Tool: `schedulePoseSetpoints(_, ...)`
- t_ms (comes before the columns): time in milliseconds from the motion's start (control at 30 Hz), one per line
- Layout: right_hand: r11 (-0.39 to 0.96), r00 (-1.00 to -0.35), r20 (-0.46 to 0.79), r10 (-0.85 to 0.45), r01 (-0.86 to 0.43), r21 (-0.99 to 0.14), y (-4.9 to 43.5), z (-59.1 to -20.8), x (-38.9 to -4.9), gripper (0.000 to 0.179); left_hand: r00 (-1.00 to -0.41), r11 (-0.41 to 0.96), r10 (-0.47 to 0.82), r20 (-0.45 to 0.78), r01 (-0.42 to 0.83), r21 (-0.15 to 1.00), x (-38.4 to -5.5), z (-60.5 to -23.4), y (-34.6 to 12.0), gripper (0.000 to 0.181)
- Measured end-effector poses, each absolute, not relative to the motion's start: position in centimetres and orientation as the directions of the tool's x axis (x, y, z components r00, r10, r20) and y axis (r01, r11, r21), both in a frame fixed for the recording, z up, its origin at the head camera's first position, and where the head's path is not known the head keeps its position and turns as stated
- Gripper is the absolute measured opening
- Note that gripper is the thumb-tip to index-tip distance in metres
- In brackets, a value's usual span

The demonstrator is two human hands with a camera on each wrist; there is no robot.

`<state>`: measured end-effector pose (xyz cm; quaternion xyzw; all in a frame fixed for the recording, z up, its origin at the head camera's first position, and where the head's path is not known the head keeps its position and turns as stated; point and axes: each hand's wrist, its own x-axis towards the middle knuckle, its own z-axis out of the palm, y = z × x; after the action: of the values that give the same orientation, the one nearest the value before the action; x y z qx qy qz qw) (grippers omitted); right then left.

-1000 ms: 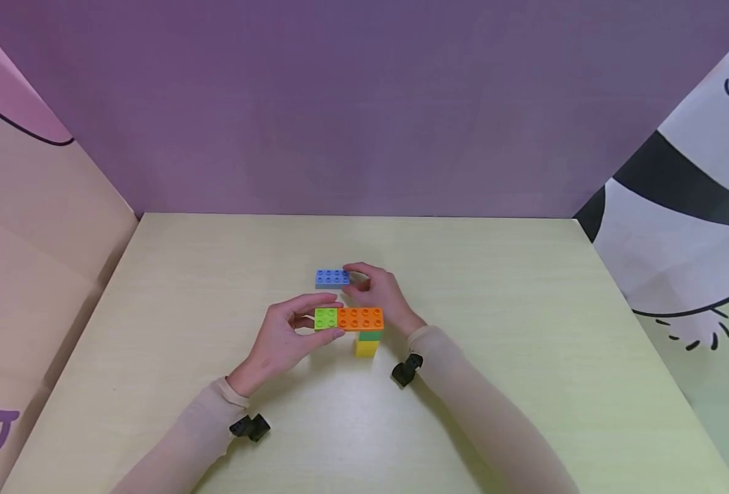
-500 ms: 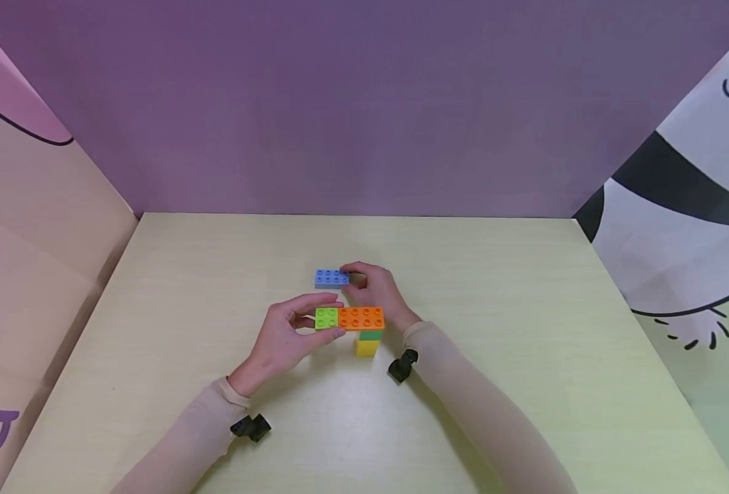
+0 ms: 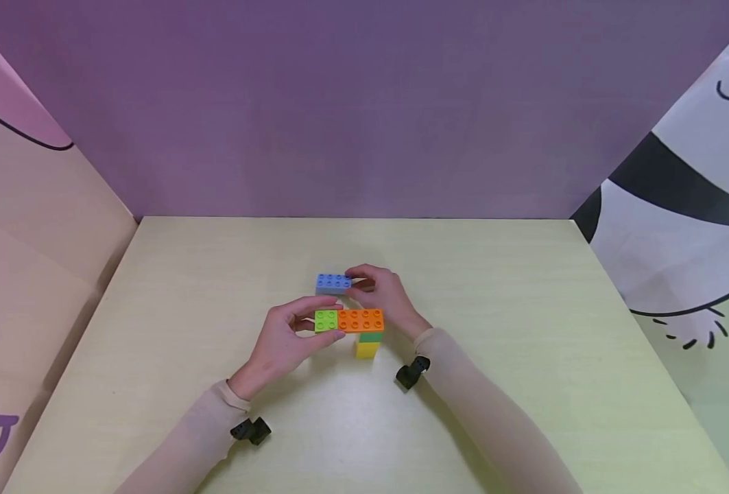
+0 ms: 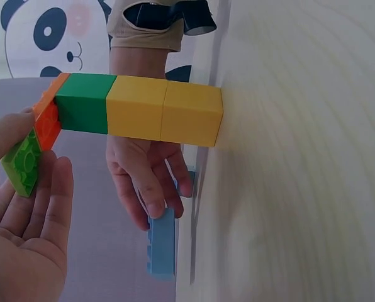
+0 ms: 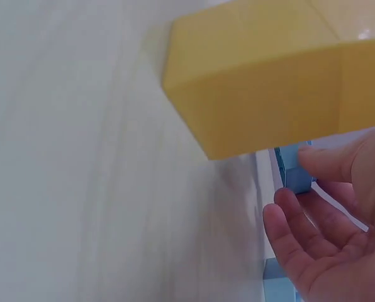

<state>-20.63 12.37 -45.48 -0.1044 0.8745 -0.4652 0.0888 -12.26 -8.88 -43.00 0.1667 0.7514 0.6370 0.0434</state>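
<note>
Thumb and fingers of my left hand [image 3: 285, 336] grip a lime green brick [image 3: 326, 320] at the left end of an orange brick [image 3: 361, 320]. The orange brick tops an upright tower: a green brick [image 4: 83, 102] under it, then two yellow bricks [image 4: 164, 112] down to the table. Beyond the tower, my right hand [image 3: 384, 296] pinches the right end of a long blue brick [image 3: 333, 283] between thumb and fingers. The left wrist view shows this blue brick [image 4: 162, 244] from its side. My left fingers partly hide the lime green brick's left edge.
A second blue piece [image 5: 278, 287] lies near the right hand, hidden behind it in the head view. The pale wooden table [image 3: 494, 288] meets a purple wall [image 3: 364, 110] at the back, with printed side panels left and right.
The blue brick in my right hand has tilted and risen slightly, showing more of its front side. My left hand and the tower hold their place; the head view has shifted a little.
</note>
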Motion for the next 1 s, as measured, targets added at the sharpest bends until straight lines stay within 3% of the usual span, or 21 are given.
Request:
schedulePoseSetpoints(467, 0.519, -0.964, -0.044, -0.263, -0.103, -0.849, 13.5, -44.2, -19.0, 0.035, -0.941, 0.159, 0.306, 0.147, 0.203, 0.966, -12.4, -43.3, -8.9, 0.049)
schedulePoseSetpoints(1000, 0.477, -0.976, 0.068, -0.209, -0.163, -0.864, 15.0, -41.1, -17.4, 0.032, -0.935, 0.140, 0.310, 0.172, 0.224, 0.965, -12.5, -43.1, -8.8, 0.044)
